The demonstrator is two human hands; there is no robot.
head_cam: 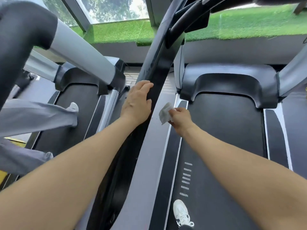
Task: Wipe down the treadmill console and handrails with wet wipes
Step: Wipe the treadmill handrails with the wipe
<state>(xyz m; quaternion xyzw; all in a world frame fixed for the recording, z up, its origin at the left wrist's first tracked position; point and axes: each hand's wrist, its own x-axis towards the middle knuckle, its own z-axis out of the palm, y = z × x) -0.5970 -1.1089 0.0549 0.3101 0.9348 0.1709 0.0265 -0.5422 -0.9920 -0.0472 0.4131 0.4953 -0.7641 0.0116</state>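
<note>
A second person stands at the left on a neighbouring exercise machine [78,97], shown only as grey trouser legs [33,117] and a light shoe [73,107]. A strip of green artificial turf [240,25] runs across the far side, on a grey ledge [232,52]. Beyond it, at far left, windows [113,9] show blurred trees. Near the bottom, a white trainer [181,212] rests on a dark running belt [224,130].
</note>
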